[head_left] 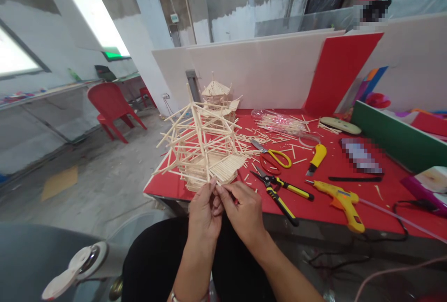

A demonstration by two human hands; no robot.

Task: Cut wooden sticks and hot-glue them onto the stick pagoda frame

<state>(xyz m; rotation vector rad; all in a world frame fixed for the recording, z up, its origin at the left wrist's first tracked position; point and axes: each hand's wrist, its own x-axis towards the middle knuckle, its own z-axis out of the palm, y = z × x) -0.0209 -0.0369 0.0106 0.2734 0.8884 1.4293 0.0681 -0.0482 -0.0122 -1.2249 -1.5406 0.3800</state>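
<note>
A pagoda-like model of thin wooden sticks (pixel 202 127) stands at the near left of the red table, its open roof frame spreading out, with one roof section covered by sticks laid side by side. My left hand (pixel 205 209) pinches at the near lower corner of the model. Close beside it, my right hand (pixel 246 209) is closed too, thumb against forefinger, at the same spot. Between the fingertips a short pale end of a wooden stick (pixel 218 182) shows; the rest is hidden. A smaller finished-looking stick pagoda (pixel 215 90) rises behind.
Right of the model lie scissors (pixel 275 157), yellow-black pliers (pixel 277 190), a utility knife (pixel 317 157) and a yellow glue gun (pixel 340 199). Loose sticks and a plastic bag of sticks (pixel 279 122) lie behind them. White boards (pixel 258 71) stand along the back; a red chair (pixel 113 101) is left.
</note>
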